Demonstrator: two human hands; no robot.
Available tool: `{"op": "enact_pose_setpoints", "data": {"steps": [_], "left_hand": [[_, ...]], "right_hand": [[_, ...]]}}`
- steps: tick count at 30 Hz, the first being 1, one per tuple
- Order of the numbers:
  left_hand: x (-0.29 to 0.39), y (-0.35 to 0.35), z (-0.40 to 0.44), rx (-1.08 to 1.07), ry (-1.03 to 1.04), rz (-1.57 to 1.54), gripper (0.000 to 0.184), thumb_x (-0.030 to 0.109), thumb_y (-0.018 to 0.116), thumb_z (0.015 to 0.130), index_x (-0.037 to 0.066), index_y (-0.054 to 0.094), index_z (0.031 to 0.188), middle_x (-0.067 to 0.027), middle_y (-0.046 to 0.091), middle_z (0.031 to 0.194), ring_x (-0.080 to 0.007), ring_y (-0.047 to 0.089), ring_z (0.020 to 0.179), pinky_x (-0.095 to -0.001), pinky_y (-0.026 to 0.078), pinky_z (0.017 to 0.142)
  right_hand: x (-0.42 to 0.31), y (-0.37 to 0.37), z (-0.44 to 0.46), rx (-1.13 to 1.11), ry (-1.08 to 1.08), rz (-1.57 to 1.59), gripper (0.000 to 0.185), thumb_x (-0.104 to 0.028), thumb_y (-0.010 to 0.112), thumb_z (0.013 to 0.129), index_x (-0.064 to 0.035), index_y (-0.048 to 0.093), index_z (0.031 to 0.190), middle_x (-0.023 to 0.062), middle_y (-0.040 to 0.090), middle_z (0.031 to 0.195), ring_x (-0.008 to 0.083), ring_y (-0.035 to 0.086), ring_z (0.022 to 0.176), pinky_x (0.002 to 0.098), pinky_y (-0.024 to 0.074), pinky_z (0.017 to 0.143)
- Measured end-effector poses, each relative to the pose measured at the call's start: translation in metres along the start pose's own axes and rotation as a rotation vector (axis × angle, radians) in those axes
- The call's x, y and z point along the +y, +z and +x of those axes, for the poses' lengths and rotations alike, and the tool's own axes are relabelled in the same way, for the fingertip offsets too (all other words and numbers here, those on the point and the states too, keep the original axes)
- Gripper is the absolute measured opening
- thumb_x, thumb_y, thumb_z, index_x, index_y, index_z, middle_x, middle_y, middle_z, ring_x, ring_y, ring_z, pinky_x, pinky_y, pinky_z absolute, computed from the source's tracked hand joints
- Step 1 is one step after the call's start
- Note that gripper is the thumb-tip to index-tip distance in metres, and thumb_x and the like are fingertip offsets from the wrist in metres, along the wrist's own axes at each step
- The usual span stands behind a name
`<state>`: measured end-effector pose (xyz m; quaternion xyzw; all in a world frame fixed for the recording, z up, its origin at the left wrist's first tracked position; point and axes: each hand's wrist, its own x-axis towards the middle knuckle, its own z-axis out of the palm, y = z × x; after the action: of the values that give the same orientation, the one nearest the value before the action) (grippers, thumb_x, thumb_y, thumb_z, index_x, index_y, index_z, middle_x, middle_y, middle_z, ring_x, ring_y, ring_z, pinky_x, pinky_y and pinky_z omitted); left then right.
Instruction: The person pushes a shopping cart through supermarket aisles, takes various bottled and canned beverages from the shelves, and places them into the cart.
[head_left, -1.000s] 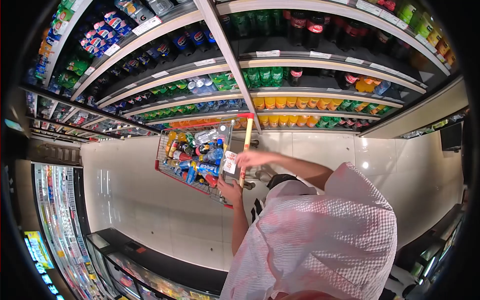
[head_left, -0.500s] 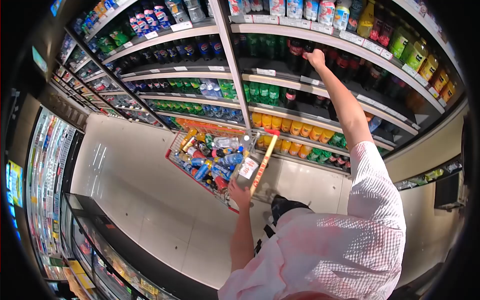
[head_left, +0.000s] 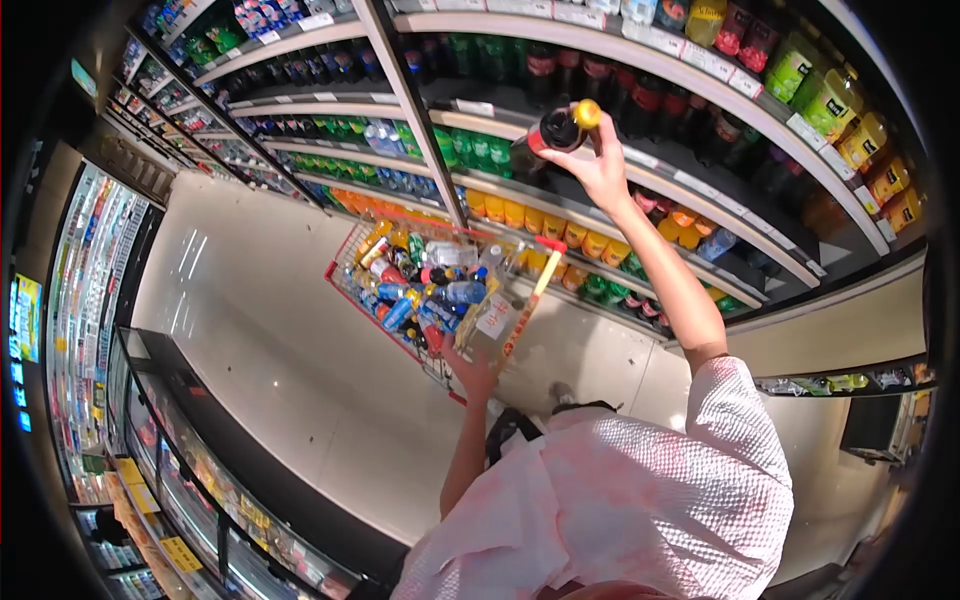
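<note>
In front of the shelves, my right hand (head_left: 603, 170) is closed around a cola bottle (head_left: 555, 132) with dark liquid, a red label and a yellow cap. The bottle is tilted, its cap toward me, clear of the shelf boards. Lower down, my left hand (head_left: 470, 370) rests at the near rear corner of the shopping cart (head_left: 335, 272), its fingers curled over the edge and slightly blurred. Bottles of many colours (head_left: 462, 292) are heaped in the cart. A white paper sign (head_left: 494, 316) hangs by the cart's yellow handle (head_left: 540, 285).
Long drink shelves (head_left: 560, 190) run along the far side, with dark bottles (head_left: 640, 100), green bottles (head_left: 480, 150) and orange bottles (head_left: 515, 213) in rows. A glass-fronted display case (head_left: 190, 480) curves along the lower left. Pale tiled floor (head_left: 260, 300) lies between them.
My right hand has drawn back from the shelf with the cola bottle, down and toward me. My left hand stays at the cart's corner. The view has shifted slightly.
</note>
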<state>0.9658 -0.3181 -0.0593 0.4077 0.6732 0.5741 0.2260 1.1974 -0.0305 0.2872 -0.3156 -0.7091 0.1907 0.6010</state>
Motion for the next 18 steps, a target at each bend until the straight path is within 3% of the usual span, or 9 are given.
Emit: {"op": "enact_pose_setpoints", "data": {"steps": [4,5,7,9,10,12,14,16,18], "left_hand": [[0.177,0.021,0.022,-0.277,-0.364,-1.005,0.059,0.025,0.057,0.105,0.010,0.029,0.156,-0.0170,0.041,0.154,-0.0324,0.052,0.138,-0.0483,0.049,0.109],[0.221,0.030,0.024,-0.362,-0.110,-0.613,0.057,0.022,0.059,0.103,0.009,0.032,0.152,-0.0181,0.047,0.148,-0.0321,0.058,0.131,-0.0488,0.054,0.102],[0.247,0.043,0.014,-0.569,-0.032,-0.443,0.055,0.017,0.063,0.100,0.007,0.038,0.147,-0.0191,0.057,0.137,-0.0306,0.066,0.116,-0.0487,0.059,0.089],[0.247,0.052,0.000,-0.756,-0.345,-0.926,0.053,0.014,0.066,0.096,0.004,0.043,0.143,-0.0186,0.064,0.125,-0.0284,0.071,0.100,-0.0476,0.062,0.077],[0.253,0.062,-0.013,-0.629,-0.448,-0.923,0.049,0.011,0.069,0.092,0.002,0.051,0.136,-0.0162,0.068,0.111,-0.0255,0.070,0.080,-0.0433,0.061,0.064],[0.211,0.077,-0.037,-0.426,-0.739,-0.980,0.045,0.014,0.069,0.092,0.000,0.055,0.132,-0.0139,0.068,0.110,-0.0242,0.069,0.079,-0.0388,0.060,0.063],[0.182,0.081,-0.031,-0.374,-0.845,-0.937,0.039,0.020,0.069,0.092,-0.004,0.063,0.122,-0.0104,0.072,0.102,-0.0213,0.070,0.081,-0.0344,0.060,0.062],[0.131,0.081,-0.013,-0.402,-0.943,-0.897,0.034,0.020,0.071,0.092,-0.003,0.065,0.116,-0.0106,0.072,0.102,-0.0210,0.070,0.081,-0.0343,0.060,0.062],[0.078,0.093,0.006,-0.285,-1.038,-0.861,0.031,0.020,0.073,0.092,-0.001,0.064,0.112,-0.0109,0.072,0.102,-0.0216,0.070,0.080,-0.0335,0.061,0.061]], "right_hand": [[-0.047,-0.011,-0.036,-0.186,0.488,0.690,0.057,-0.016,0.092,0.080,-0.0040,0.056,0.123,0.0060,0.070,0.112,0.0105,0.067,0.101,0.0303,0.0535,0.091],[-0.050,-0.009,-0.052,-0.234,0.638,0.682,0.055,-0.019,0.091,0.081,-0.0046,0.057,0.121,0.0056,0.071,0.108,0.0100,0.067,0.101,0.0288,0.0533,0.089],[-0.055,-0.004,-0.088,-0.338,0.796,0.519,0.033,-0.024,0.081,0.093,-0.0075,0.063,0.115,-0.0012,0.068,0.095,0.0060,0.063,0.090,0.0246,0.0508,0.082],[-0.019,-0.008,-0.127,-0.345,0.823,0.531,0.026,-0.031,0.073,0.099,-0.0070,0.064,0.103,-0.0022,0.064,0.085,0.0072,0.060,0.083,0.0263,0.0486,0.078],[-0.008,-0.015,-0.142,-0.265,0.829,0.649,0.028,-0.035,0.069,0.102,-0.0066,0.064,0.100,-0.0015,0.063,0.082,0.0086,0.059,0.083,0.0277,0.0481,0.077],[0.068,-0.035,-0.239,-0.248,0.730,0.166,0.035,-0.040,0.061,0.104,-0.0052,0.063,0.100,0.0037,0.062,0.083,0.0169,0.065,0.085,0.0298,0.0494,0.081],[0.075,-0.052,-0.324,-0.510,0.403,-0.213,0.039,-0.044,0.059,0.101,-0.0056,0.064,0.102,0.0097,0.063,0.100,0.0263,0.065,0.099,0.0415,0.0497,0.095],[0.087,-0.068,-0.412,-1.043,0.224,-0.605,0.040,-0.044,0.063,0.097,-0.0059,0.065,0.108,0.0157,0.056,0.125,0.0358,0.051,0.131,0.0608,0.0428,0.104],[0.064,-0.088,-0.437,-1.021,0.217,-0.550,0.043,-0.046,0.064,0.096,-0.0058,0.066,0.112,0.0180,0.049,0.135,0.0393,0.033,0.144,0.0696,0.0355,0.106]]}}
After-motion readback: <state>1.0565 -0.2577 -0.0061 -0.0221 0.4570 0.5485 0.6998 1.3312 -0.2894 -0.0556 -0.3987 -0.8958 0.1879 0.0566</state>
